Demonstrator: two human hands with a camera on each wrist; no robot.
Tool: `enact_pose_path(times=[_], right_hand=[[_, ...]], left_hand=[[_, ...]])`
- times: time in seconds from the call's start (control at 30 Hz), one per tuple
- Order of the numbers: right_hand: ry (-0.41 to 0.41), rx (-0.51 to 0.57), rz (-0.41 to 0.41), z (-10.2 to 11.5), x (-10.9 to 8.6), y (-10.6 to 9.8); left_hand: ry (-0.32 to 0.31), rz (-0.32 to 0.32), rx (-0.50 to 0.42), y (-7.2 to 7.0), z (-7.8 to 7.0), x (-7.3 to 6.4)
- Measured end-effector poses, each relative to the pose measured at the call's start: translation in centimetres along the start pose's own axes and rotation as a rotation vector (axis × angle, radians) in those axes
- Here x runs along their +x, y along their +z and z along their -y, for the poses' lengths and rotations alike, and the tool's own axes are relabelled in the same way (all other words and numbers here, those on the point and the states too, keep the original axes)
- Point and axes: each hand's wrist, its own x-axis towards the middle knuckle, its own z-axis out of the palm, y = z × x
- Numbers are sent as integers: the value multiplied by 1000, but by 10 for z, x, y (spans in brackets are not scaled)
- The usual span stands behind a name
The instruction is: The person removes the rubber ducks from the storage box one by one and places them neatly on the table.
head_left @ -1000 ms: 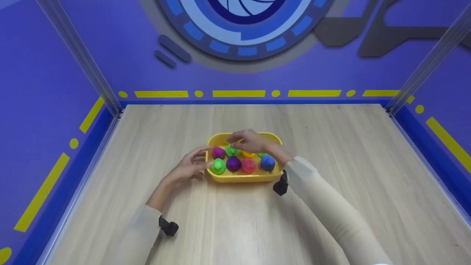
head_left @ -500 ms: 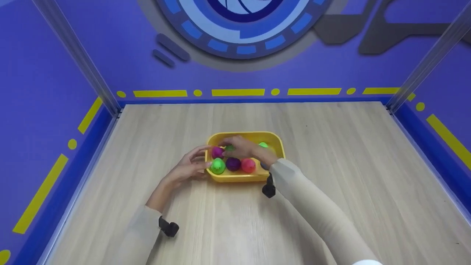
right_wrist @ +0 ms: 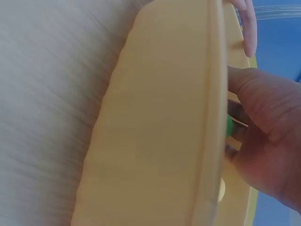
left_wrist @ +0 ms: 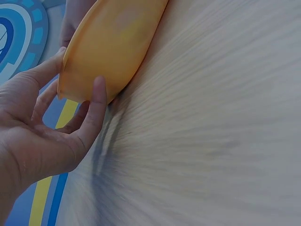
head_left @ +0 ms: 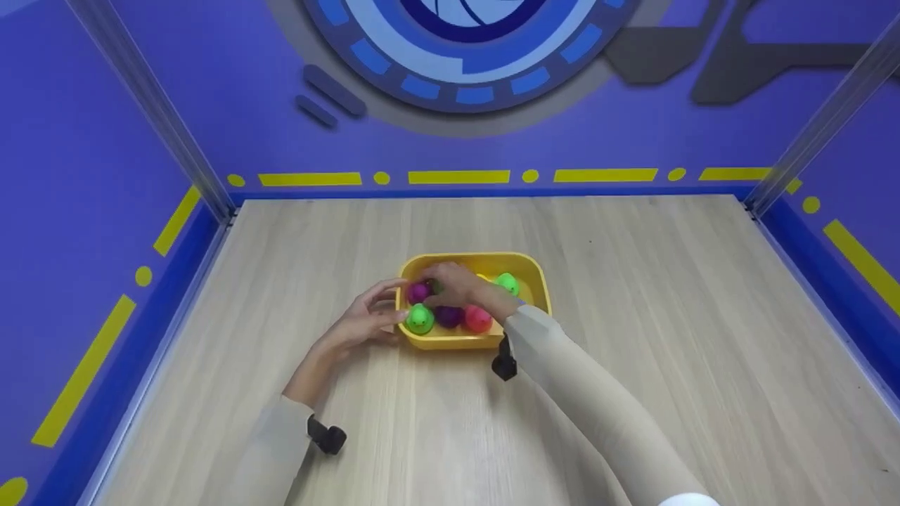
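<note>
A yellow tray (head_left: 450,343) holds several small rubber toy ducks. My left hand (head_left: 360,320) grips its left end, thumb at the rim and other fingers against the outer wall, as the left wrist view shows on the tray (left_wrist: 106,52). My right hand (head_left: 458,283) reaches inside, its fingers curled round a mostly hidden green toy duck (head_left: 436,287). In the right wrist view, a bit of the green toy duck (right_wrist: 229,125) shows by the fingers. A magenta duck (head_left: 419,292) sits at the fingertips. A purple duck (head_left: 448,317) lies partly under the right hand.
In the tray's front row are a light green duck (head_left: 420,319) and a pink duck (head_left: 479,319). Another green duck (head_left: 507,284) sits at the back right. The wood-grain table (head_left: 633,316) is bounded by blue panels (head_left: 492,154).
My right hand has moved left and down into the tray, its fingers going round the back green duck. The green duck at back right has come into view. My left hand stays on the tray.
</note>
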Motion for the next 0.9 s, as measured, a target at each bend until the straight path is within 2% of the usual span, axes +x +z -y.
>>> enact_pose_path(times=[0.4, 0.67, 0.9], right_hand=[[66, -8, -19, -2, 0, 0], [42, 18, -36, -6, -6, -2], [45, 86, -68, -9, -16, -8]], left_hand=[[2, 25, 11, -2, 2, -1], [-2, 23, 15, -3, 1, -2], [7, 27, 7, -1, 2, -2]])
